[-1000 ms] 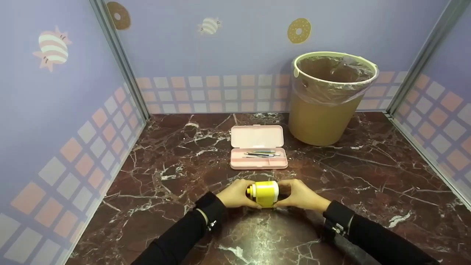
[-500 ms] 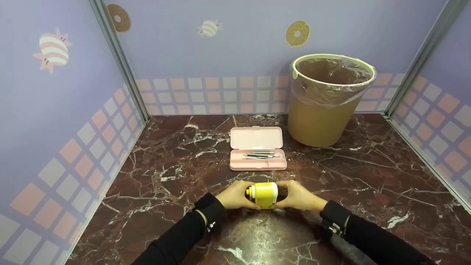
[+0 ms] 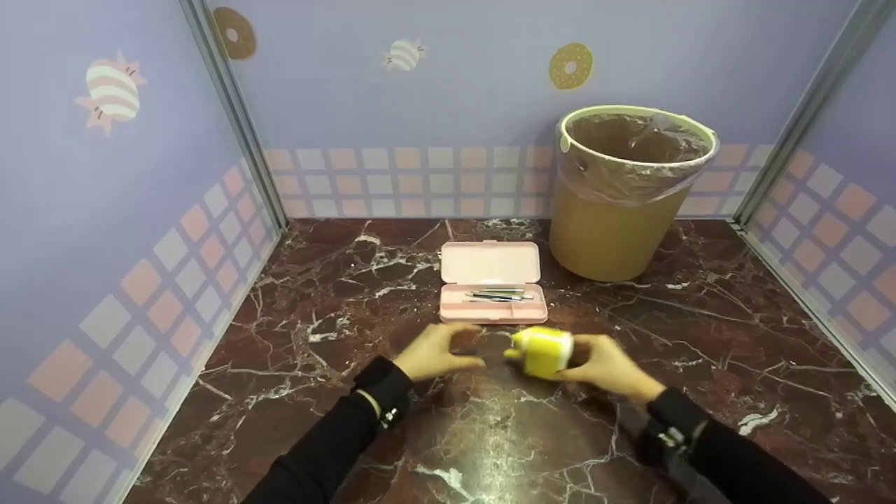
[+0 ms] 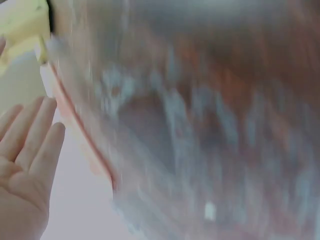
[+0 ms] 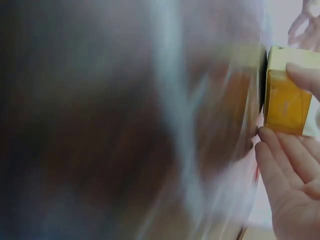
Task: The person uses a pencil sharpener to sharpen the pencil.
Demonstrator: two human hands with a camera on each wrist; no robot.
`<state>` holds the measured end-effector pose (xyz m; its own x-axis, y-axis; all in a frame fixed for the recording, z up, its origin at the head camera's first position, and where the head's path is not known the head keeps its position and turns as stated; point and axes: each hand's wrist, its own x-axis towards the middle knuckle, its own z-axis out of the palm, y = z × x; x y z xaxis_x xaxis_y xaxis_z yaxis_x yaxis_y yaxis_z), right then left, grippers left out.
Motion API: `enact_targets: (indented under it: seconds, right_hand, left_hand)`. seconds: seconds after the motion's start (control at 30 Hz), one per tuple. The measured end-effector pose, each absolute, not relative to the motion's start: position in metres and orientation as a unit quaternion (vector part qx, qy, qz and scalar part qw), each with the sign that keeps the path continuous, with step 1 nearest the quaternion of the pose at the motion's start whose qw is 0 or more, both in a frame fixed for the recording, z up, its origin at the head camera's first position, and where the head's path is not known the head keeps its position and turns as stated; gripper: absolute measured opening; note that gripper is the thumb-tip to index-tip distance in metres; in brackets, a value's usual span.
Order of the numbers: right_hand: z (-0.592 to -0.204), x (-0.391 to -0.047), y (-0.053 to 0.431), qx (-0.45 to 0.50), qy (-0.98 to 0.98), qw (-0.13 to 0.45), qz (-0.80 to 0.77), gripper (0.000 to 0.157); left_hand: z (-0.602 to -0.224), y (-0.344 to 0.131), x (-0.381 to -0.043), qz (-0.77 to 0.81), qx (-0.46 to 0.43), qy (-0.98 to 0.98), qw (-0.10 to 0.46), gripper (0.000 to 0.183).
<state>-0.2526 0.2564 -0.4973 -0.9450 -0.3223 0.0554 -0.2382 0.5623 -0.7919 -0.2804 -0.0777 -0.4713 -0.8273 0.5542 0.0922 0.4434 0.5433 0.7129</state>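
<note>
A small yellow-and-white pencil sharpener point(image 3: 547, 351) is in my right hand point(image 3: 612, 364), which grips it from its right end. Blur softens it in the head view. In the right wrist view its see-through amber drawer point(image 5: 289, 102) shows, with the thumb across one side and fingers along the other. My left hand point(image 3: 430, 353) is apart from it, a gap to its left, holding nothing. Straight fingers point(image 4: 42, 142) show in the left wrist view, with the sharpener's yellow body and small crank beyond them. Just behind both hands lies an open pink pencil case point(image 3: 490, 262).
Several thin pencils point(image 3: 498, 295) lie in the case's near half. A tall tan bin point(image 3: 605, 238) with a clear liner stands at the back right. Patterned panels point(image 3: 392, 105) enclose the dark red marbled tabletop point(image 3: 336, 420) at the back and both sides.
My left hand has let go of the sharpener and drawn back left. The right hand has carried the sharpener to the right and turned it slightly. The case has stayed put.
</note>
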Motion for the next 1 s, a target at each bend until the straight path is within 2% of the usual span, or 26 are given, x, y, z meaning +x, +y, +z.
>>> enact_targets:
  seconds: [0.27,0.47,0.53,0.7,1.0]
  right_hand:
    - [-0.495,-0.259,0.33,-0.039,0.929,-0.068,-0.363,0.062]
    - [-0.49,-0.26,0.374,0.051,0.937,-0.106,-0.329,0.069]
    - [-0.49,-0.26,0.386,0.083,0.936,-0.109,-0.325,0.073]
    - [-0.488,-0.259,0.411,0.165,0.927,-0.112,-0.319,0.078]
    - [-0.489,-0.254,0.432,0.251,0.906,-0.127,-0.316,0.07]
  left_hand:
    - [-0.451,-0.096,-0.307,0.291,0.208,0.932,-0.06,0.062]
    - [-0.443,-0.102,-0.334,0.215,0.184,0.949,-0.141,0.059]
    - [-0.441,-0.104,-0.338,0.188,0.165,0.957,-0.144,0.061]
    - [-0.435,-0.101,-0.346,0.145,0.116,0.978,-0.098,0.074]
    - [-0.435,-0.091,-0.35,0.121,0.093,0.986,-0.06,0.081]
